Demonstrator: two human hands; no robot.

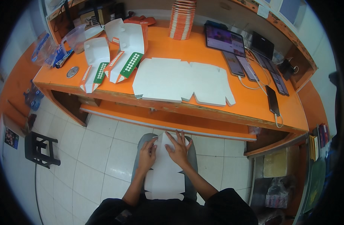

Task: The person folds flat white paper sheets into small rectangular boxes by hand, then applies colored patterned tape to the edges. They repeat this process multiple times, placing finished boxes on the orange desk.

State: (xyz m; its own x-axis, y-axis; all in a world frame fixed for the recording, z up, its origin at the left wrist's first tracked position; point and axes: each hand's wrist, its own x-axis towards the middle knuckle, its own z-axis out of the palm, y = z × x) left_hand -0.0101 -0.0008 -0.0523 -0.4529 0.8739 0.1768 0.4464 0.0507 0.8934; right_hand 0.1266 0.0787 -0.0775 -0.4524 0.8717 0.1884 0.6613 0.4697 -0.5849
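Note:
A white cardboard box blank (165, 179) lies lengthwise across my lap, its notched flaps toward my body. My left hand (147, 154) grips its far left side, the fingers curled and bent at the edge. Over the far right part my right hand (177, 148) is spread, fingers stretched out and resting on the board. On the desk ahead lies a stack of flat white box blanks (181, 80). To its left stand two part-folded boxes with orange and green printed sides, a smaller one (97, 63) and a larger one (127, 47), their white lids raised.
The orange desk (157, 41) has a worn front edge and a shelf below. A tall stack of orange-and-white cartons (182, 19) stands at the back. A tablet (225, 39) and several phones with cables lie at right. A black stool (42, 149) stands on the tiled floor at left.

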